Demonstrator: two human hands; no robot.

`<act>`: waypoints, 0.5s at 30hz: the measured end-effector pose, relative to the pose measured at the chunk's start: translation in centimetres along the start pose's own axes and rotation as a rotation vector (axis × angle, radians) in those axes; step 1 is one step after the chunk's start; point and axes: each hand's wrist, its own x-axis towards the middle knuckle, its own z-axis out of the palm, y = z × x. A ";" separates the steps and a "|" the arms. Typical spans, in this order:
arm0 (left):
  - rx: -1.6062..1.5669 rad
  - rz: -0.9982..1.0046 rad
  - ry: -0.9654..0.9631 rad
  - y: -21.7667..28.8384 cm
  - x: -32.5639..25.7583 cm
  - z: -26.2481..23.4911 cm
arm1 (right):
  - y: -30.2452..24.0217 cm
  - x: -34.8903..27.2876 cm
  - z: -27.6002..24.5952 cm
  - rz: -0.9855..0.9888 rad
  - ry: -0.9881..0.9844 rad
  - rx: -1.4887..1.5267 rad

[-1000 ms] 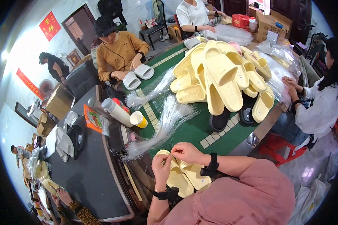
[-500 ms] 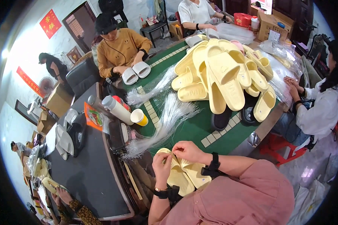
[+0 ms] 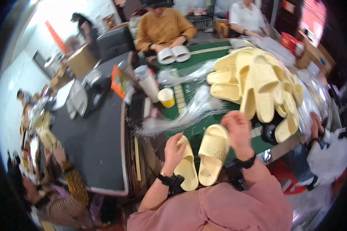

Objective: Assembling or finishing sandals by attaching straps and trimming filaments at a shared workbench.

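The left hand [image 3: 174, 148] curls its fingers on one yellow slipper [image 3: 187, 169] by the lap. The right hand [image 3: 238, 133] seems half open, touching the other slipper [image 3: 213, 154] beside it

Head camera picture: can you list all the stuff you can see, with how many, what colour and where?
Pale yellow slippers: two, near the table's front edge, by the hands.
Slipper pile: many, pale yellow, right on the green table.
White slippers: two, far side, in front of a person in mustard.
Clear plastic strands: bundle, see-through, table middle.
Paper cup: one, yellow, left of the strands.
Bottle: one, white, beside the cup.
Dark table: one, grey-black, left.
Left hand: one, touching the left slipper.
Right hand: one, beside the right slipper.
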 end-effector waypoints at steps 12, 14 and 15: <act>-0.113 -0.057 -0.014 0.0 0.6 -1.7 | -10.8 -0.3 -6.0 -0.425 0.111 0.028; -0.219 -0.122 -0.032 -0.5 1.7 -4.0 | -10.6 -0.6 -6.0 -0.359 0.057 -0.040; -0.347 -0.205 -0.052 -0.4 2.5 -5.8 | -9.9 -0.9 -6.1 -0.234 0.033 -0.174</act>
